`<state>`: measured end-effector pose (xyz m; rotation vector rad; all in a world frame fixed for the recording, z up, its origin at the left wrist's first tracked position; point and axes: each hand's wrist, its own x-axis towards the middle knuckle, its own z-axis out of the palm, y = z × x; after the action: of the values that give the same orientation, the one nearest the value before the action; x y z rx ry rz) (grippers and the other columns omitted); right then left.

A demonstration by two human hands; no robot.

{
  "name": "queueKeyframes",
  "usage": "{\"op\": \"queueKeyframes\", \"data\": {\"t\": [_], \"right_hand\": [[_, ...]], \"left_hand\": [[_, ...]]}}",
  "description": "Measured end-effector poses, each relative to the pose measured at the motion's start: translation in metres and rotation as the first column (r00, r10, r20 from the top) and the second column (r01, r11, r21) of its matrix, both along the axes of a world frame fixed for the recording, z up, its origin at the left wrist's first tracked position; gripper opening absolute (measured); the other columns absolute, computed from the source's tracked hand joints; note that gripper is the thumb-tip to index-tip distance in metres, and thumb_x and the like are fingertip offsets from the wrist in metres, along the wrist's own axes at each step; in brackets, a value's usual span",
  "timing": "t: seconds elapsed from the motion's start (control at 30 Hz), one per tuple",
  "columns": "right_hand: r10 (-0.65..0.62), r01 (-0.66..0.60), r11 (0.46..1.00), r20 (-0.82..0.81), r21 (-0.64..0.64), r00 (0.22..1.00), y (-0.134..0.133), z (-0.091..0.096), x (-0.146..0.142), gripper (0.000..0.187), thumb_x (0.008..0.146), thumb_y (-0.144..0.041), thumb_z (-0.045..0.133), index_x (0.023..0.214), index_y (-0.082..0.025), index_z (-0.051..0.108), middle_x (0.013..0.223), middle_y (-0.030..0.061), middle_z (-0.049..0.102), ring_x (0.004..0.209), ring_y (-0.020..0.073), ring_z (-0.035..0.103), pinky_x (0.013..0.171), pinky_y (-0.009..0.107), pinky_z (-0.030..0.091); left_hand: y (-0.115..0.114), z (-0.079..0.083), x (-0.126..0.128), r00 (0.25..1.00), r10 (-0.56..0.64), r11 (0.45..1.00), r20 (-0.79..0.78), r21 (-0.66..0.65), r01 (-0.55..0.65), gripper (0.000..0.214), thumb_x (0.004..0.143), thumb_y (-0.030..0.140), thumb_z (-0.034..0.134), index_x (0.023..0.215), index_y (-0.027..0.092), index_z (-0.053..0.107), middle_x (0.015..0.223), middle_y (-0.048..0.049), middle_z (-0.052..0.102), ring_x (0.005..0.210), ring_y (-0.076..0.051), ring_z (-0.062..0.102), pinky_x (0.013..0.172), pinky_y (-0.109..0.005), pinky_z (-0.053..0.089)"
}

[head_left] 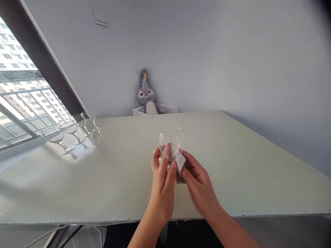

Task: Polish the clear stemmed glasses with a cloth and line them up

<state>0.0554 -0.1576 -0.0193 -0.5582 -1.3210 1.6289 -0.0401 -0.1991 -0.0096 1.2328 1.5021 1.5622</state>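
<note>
The pale table (232, 165) fills most of the frame, from the lower edge up to the grey wall. At the left side you see the window (18, 103), and in front of it four stemmed glasses (69, 132) stand in a row on the table, well apart from your hands. At the upper middle a grey plush toy (146, 94) sits in a white basket (169, 109) against the wall.

In the centre of the frame, just above the table, you hold a clear glass (170, 143) upright. Your left hand (162, 182) wraps the lower part of the bowl from the near side, fingers curled around it. Your right hand (199, 186) pinches a small white cloth (179, 161) and presses it against the lower right of the bowl.

I judge the glass light, stiff, thin and easy to break, and smooth enough to slip. Better to support it at the bowl with gentle, even pressure; the stem is hidden behind your hands.
</note>
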Motion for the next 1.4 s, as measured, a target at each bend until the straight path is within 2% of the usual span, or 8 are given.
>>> {"op": "queueKeyframes", "data": {"t": [0.17,0.37,0.57,0.73,0.83,0.93,1.1,1.4], "right_hand": [[0.131,-0.14,0.99,0.19,0.031,0.973,0.012,0.007,-0.002,0.017,0.081,-0.035,0.064,0.089,-0.02,0.064,0.068,-0.002,0.047,0.06,0.0111,0.038,0.052,0.023,0.033],[0.041,-0.063,0.996,0.31,0.063,0.95,0.011,0.007,-0.005,0.016,0.078,-0.034,0.066,0.086,-0.02,0.065,0.074,-0.0004,0.057,0.068,0.015,0.049,0.06,0.026,0.039],[0.152,-0.164,0.986,0.285,0.017,0.946,0.007,0.007,-0.006,0.017,0.076,-0.034,0.07,0.076,-0.019,0.063,0.064,-0.0032,0.051,0.057,0.0102,0.04,0.05,0.023,0.031],[0.589,-0.587,0.808,0.132,-0.059,0.797,0.023,0.006,0.001,0.021,0.075,-0.034,0.071,0.081,-0.014,0.065,0.069,-0.0008,0.052,0.059,0.0093,0.042,0.053,0.023,0.031],[0.701,-0.698,0.712,0.135,-0.075,0.701,0.03,0.013,0.006,0.019,0.073,-0.029,0.072,0.083,-0.014,0.065,0.07,-0.0008,0.053,0.061,0.0093,0.044,0.055,0.023,0.033],[0.596,-0.619,0.785,0.296,-0.022,0.746,0.028,0.025,0.005,0.014,0.075,-0.024,0.07,0.084,-0.016,0.064,0.073,-0.0007,0.055,0.064,0.0104,0.046,0.056,0.023,0.035],[0.13,-0.254,0.947,0.488,0.198,0.863,0.011,0.033,-0.005,0.003,0.078,-0.023,0.066,0.08,-0.022,0.064,0.073,-0.0035,0.06,0.064,0.0108,0.047,0.058,0.023,0.037],[0.168,-0.168,0.986,0.167,-0.014,0.972,0.023,0.01,0.001,0.014,0.082,-0.035,0.065,0.09,-0.023,0.068,0.072,-0.0019,0.057,0.063,0.0107,0.047,0.054,0.021,0.038]], "left_hand": [[0.0,0.002,0.001,0.979,0.148,0.989,-0.143,-0.005,-0.15,0.045,0.093,0.042,0.026,0.136,0.037,0.041,0.15,0.0014,0.021,0.14,-0.027,0.016,0.101,-0.041,0.04],[-0.005,0.017,-0.018,0.946,0.235,0.961,-0.225,-0.093,-0.261,0.052,0.086,0.052,0.046,0.134,0.034,0.042,0.144,-0.0036,0.033,0.137,-0.027,0.018,0.106,-0.047,0.031],[-0.004,0.028,-0.034,0.988,0.089,0.996,0.125,-0.017,-0.088,0.057,0.071,0.044,0.069,0.122,0.026,0.052,0.131,-0.0084,0.051,0.115,-0.027,0.049,0.082,-0.033,0.048],[-0.003,0.029,-0.046,0.881,-0.266,0.964,0.392,0.126,0.235,0.06,0.065,0.047,0.071,0.116,0.019,0.057,0.123,-0.0138,0.058,0.084,-0.019,0.06,0.064,-0.025,0.047],[-0.007,0.032,-0.047,0.907,-0.235,0.972,0.35,0.112,0.208,0.058,0.063,0.044,0.074,0.114,0.019,0.06,0.122,-0.0136,0.059,0.09,-0.023,0.061,0.066,-0.027,0.047],[-0.008,0.036,-0.044,0.979,-0.026,0.993,0.204,0.118,0.002,0.05,0.063,0.04,0.075,0.109,0.021,0.064,0.118,-0.0104,0.061,0.106,-0.027,0.056,0.073,-0.029,0.046],[-0.001,0.035,-0.041,0.959,0.223,0.948,0.176,0.188,-0.255,0.044,0.064,0.038,0.076,0.104,0.022,0.064,0.113,-0.008,0.064,0.116,-0.028,0.05,0.079,-0.03,0.043],[0.003,0.026,-0.057,0.91,0.06,0.97,0.409,0.19,-0.149,0.048,0.073,0.044,0.067,0.114,0.02,0.06,0.114,-0.009,0.065,0.116,-0.027,0.053,0.093,-0.037,0.04]]}}
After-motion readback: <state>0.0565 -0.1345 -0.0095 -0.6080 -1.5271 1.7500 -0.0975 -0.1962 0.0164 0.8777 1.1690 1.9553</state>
